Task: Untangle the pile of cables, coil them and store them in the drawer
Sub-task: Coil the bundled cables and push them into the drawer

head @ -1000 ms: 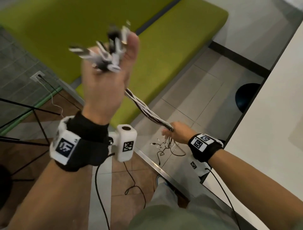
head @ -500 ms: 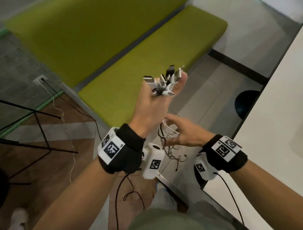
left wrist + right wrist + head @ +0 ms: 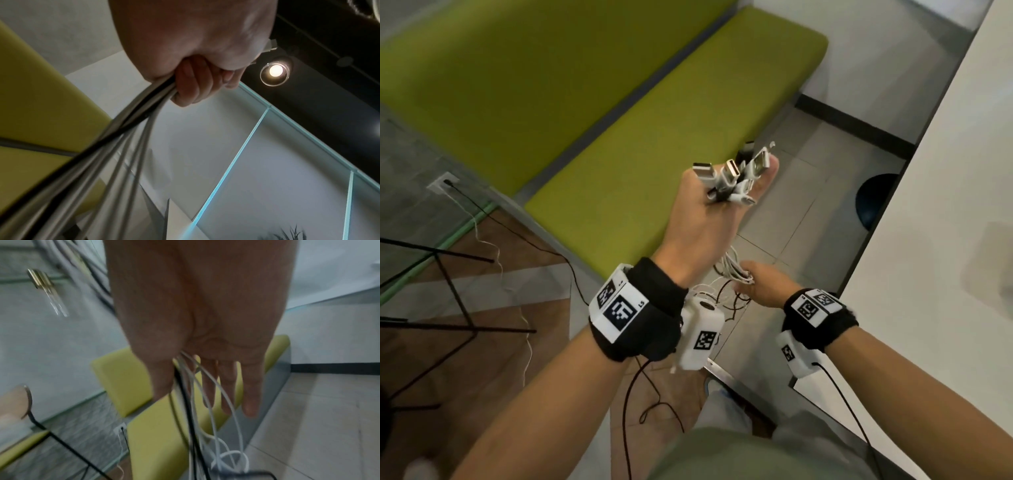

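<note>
My left hand is raised in the middle of the head view and grips a bundle of white and black cables. Their USB plugs stick out above its fingers. In the left wrist view the fingers are curled tight round the cables, which run down and to the left. My right hand is just below the left wrist. Its fingers are straight, and the hanging cables pass between thumb and fingers. The loose ends dangle in loops below. No drawer is in view.
A green padded bench runs behind the hands. A white table edges the right side, with a dark round object beneath it. Black tripod legs and a floor socket with leads are at the left.
My left hand has come down from high at the left to the middle with the plugs. My right hand has let go of the taut bundle and risen to just under the left wrist.
</note>
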{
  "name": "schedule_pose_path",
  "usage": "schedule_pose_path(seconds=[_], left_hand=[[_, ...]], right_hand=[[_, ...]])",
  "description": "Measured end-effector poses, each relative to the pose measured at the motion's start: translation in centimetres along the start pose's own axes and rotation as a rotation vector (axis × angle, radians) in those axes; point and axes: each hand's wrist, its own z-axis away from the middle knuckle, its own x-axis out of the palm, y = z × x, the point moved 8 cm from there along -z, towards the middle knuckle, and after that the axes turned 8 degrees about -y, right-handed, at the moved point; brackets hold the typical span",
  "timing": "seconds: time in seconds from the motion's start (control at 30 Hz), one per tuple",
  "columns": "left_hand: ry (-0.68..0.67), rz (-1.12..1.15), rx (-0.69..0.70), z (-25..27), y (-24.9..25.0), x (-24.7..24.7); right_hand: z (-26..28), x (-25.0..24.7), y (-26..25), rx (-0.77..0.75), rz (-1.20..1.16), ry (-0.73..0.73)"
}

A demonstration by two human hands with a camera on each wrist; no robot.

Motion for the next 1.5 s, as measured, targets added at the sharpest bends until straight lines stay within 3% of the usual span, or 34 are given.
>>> schedule_pose_path(seconds=[0.1,0.2,0.23,0.37,0.53,0.7,0.83,0.97,1.03,1.13,1.2,1.27,1.4,1.5], left_hand=[[-0.017,0.049,-0.032,0.0,-0.5,0.6],[-0.079,-0.02,-0.007,-0.2,0.4,1.8],[-0.083,-0.048,0.01,-0.3,0.7,2.1],[-0.084,-0.087,0.078,-0.7,2.1,2.8],[-0.094,-0.01,0.137,-0.7,4.2,3.0],[-0.136,0.109,0.287,-1.3,8.4,2.6],[-0.254,0.102,0.469,-1.7,11.2,3.3],[-0.206,0.026,0.414,-2.0,10.5,3.7],[-0.191,0.002,0.347,-2.0,9.5,3.8],[-0.171,-0.037,0.324,-2.1,8.9,4.1],[-0.173,-0.024,0.314,-2.2,8.9,4.4],[-0.19,0.027,0.288,-2.3,8.9,4.8],[-0.193,0.063,0.222,-2.5,8.6,4.7],[-0.164,0.106,0.234,-2.7,9.4,3.3]], right_hand=[[2.8,-2.1,-2.3,-0.165,-0.086,0.057],[6.6,-4.9,-6.9,-0.392,-0.136,0.275],[7.0,-5.2,-7.8,-0.403,-0.127,0.329],[4.7,-3.5,-7.1,-0.213,-0.059,0.322],[2.3,-1.9,-3.9,-0.11,-0.03,0.3],[-0.5,0.8,1.6,0.087,-0.002,0.104],[-1.1,1.7,4.1,0.214,0.075,-0.058],[-0.9,-0.5,4.5,0.229,0.043,-0.02],[0.6,-2.2,3.3,0.159,-0.008,0.003],[3.8,-5.0,-0.6,-0.119,-0.17,0.066],[5.9,-6.8,-3.8,-0.339,-0.271,0.198],[6.6,-7.3,-5.9,-0.428,-0.256,0.318],[3.5,-6.5,-4.7,-0.23,-0.198,0.453],[1.0,-4.4,-1.4,0.001,-0.052,0.329]])
